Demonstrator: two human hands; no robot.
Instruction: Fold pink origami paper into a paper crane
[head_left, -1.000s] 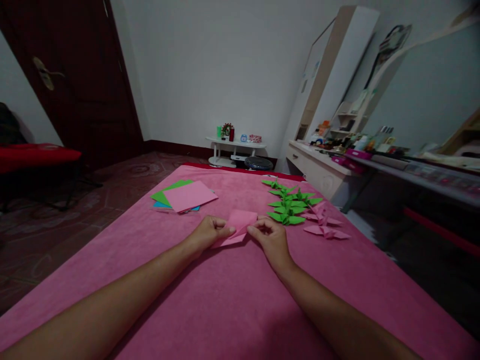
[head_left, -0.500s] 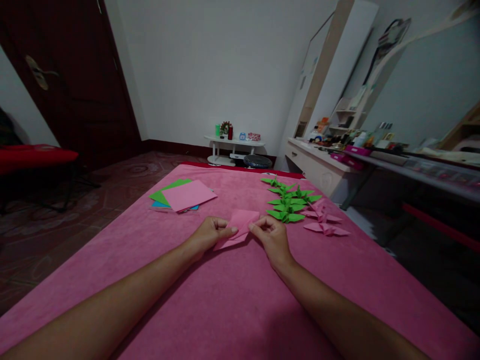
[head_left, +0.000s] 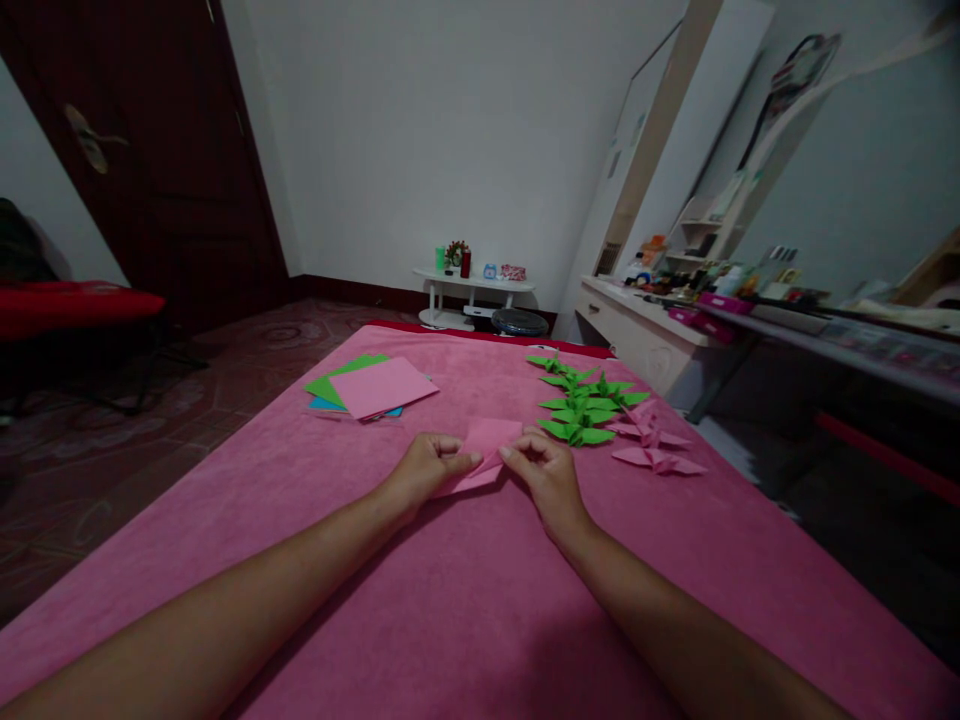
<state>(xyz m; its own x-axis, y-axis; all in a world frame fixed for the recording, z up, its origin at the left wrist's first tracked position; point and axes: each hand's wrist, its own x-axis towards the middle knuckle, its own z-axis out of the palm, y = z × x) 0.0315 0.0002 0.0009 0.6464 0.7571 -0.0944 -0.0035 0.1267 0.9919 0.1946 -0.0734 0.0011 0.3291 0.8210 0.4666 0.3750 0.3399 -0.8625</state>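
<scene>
A partly folded sheet of pink origami paper (head_left: pixel 489 438) is held just above the pink cloth (head_left: pixel 420 590), between both hands. My left hand (head_left: pixel 433 465) pinches its left side, thumb on top and fingers beneath. With thumb and forefinger, my right hand (head_left: pixel 546 472) grips the right edge near a slanting fold. Right of the hands, several green paper cranes (head_left: pixel 576 428) sit in a cluster, with pink paper cranes (head_left: pixel 660 460) beside them. Beyond my left hand lies a loose stack of square paper (head_left: pixel 384 388), pink on top, green and blue showing below.
A dressing table (head_left: pixel 637 320) crowded with small items stands at the right beside a large mirror (head_left: pixel 855 190). At the far wall is a low white table (head_left: pixel 480 282). A red chair (head_left: pixel 82 308) stands left, near a dark door (head_left: pixel 157 170).
The view has shifted slightly, so everything sits a little further right. My left thumb has slid slightly inward along the pink paper; both hands keep their pinch on it.
</scene>
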